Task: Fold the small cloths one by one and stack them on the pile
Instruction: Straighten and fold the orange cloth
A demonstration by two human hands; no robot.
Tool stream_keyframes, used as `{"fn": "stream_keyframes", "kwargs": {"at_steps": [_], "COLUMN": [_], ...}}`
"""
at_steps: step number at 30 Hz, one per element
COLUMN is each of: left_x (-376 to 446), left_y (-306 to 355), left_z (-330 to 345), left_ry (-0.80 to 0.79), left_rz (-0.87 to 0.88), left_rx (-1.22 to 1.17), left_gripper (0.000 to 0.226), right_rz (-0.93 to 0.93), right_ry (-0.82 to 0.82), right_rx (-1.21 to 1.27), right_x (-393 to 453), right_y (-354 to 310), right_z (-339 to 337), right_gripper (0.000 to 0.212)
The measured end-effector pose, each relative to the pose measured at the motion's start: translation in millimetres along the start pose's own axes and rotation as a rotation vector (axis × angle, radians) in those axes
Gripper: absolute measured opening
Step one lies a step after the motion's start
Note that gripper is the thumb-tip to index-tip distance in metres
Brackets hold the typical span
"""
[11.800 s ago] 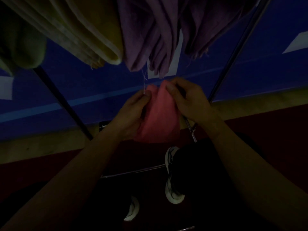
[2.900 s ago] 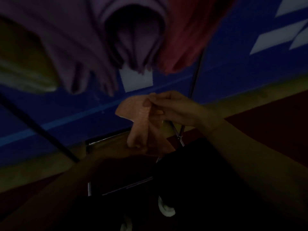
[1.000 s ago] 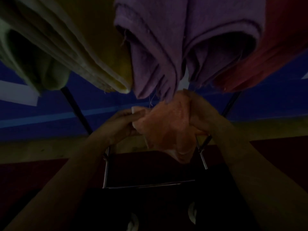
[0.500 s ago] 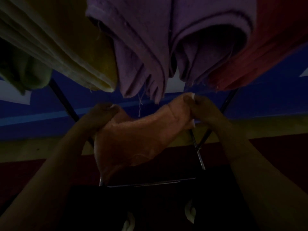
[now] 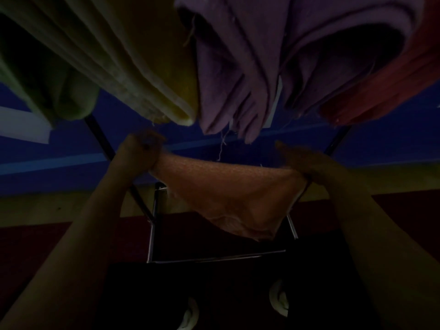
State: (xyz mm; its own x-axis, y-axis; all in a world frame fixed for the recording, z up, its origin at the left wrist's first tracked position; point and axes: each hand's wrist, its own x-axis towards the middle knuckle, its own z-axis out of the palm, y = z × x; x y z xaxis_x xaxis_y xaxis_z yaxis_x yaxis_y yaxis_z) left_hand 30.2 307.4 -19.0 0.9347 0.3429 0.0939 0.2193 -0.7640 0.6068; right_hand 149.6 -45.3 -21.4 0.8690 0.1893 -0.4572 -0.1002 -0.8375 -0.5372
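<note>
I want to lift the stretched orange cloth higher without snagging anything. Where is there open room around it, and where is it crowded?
Open: the gap above the orange cloth, between the left hand and right hand, under the purple cloth. Crowded: higher up, the yellow cloth, purple and red cloth hang tightly side by side, with loose threads dangling into the gap.

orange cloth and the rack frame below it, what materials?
Orange cloth: looks like soft woven or terry fabric, matte; grainy nap, frayed lower edge, sags between the left hand and right hand. Rack frame: probably metal tube, glossy; thin straight bars with bright glints.
</note>
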Motion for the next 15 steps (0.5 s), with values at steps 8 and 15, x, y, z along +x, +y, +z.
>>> {"fn": "stream_keyframes", "kwargs": {"at_steps": [8, 15], "left_x": [-8, -14], "left_y": [-7, 3], "left_z": [-5, -6], "left_ry": [0.037, 0.127], "left_rz": [-0.150, -0.105], "left_rx": [0.004, -0.032], "left_gripper": [0.023, 0.044], "right_rz": [-0.256, -0.294], "right_ry": [0.038, 0.170], "right_rx": [0.081, -0.046], "right_x": [-8, -3], "right_y": [4, 13], "right_z": [-4, -2], "right_gripper": [0.035, 0.031]}}
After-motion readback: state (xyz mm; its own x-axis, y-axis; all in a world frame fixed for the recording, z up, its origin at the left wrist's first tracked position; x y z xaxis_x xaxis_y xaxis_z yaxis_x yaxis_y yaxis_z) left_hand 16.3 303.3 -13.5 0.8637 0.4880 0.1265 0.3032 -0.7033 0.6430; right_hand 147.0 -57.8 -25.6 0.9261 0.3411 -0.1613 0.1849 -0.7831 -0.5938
